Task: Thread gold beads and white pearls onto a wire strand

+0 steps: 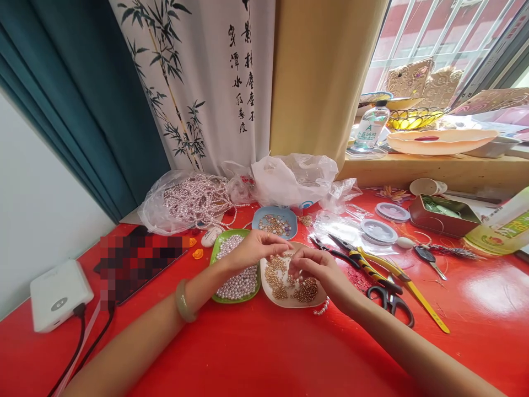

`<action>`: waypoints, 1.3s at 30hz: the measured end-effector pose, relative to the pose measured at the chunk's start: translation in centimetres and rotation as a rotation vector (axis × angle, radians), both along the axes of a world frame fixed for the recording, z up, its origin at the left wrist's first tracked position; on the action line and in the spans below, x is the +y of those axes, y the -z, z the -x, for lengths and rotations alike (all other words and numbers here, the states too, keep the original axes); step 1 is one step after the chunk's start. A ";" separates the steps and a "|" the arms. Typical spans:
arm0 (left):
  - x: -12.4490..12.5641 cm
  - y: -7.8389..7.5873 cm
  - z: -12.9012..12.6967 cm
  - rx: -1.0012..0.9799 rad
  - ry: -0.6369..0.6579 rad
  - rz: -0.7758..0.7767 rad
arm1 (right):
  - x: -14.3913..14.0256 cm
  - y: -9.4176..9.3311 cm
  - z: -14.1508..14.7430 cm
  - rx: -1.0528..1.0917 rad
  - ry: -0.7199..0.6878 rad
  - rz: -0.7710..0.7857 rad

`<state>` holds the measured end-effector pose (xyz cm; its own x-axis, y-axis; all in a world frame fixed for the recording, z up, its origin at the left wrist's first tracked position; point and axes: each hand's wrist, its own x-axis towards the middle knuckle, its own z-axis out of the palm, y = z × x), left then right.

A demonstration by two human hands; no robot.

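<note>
My fingers meet over the white dish (318,302) of small gold beads (308,289), which sits on the red table (264,353) right in front of me. My right hand (316,267) hovers above the dish with its fingertips pinched close together on something too small for me to make out. My left hand (252,248) reaches in from the other side, fingers narrowed toward the right hand's; I cannot tell whether it grips anything. A pale green bangle (184,302) circles my left wrist.

Touching the white dish on its left is a green dish (215,248) heaped with pale pearl beads (242,281). Just behind both stands a blue dish (258,219) holding more gold pieces. A short strand of pearls (321,309) curls at the white dish's near right edge.

To the right lie pliers with yellow-and-black handles (363,263), black-handled scissors (390,300) and a yellow measuring tape (425,306). Farther right are two round spools (378,230), a key (425,256) and an open metal tin (444,216).

Behind the dishes, clear plastic bags (293,179) rest against the curtain, one stuffed with strung pearls (194,198). At the far left a white power bank (60,295) has black cables plugged in.
</note>
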<state>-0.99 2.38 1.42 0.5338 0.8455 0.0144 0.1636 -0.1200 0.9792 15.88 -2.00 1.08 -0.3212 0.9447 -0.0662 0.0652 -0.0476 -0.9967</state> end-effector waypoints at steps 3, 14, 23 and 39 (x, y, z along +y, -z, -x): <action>0.3 0.6 0.1 0.138 -0.040 -0.072 | 0.2 0.5 -0.2 0.039 0.015 -0.024; -0.7 1.7 0.1 0.770 0.085 -0.551 | 0.3 0.7 -0.1 0.018 0.042 -0.061; -0.8 1.7 -0.2 0.675 -0.012 -0.469 | 0.3 1.0 -0.3 0.001 0.026 -0.067; -0.4 1.7 -1.2 -0.231 -0.095 0.284 | 0.2 1.0 0.0 0.018 0.049 -0.090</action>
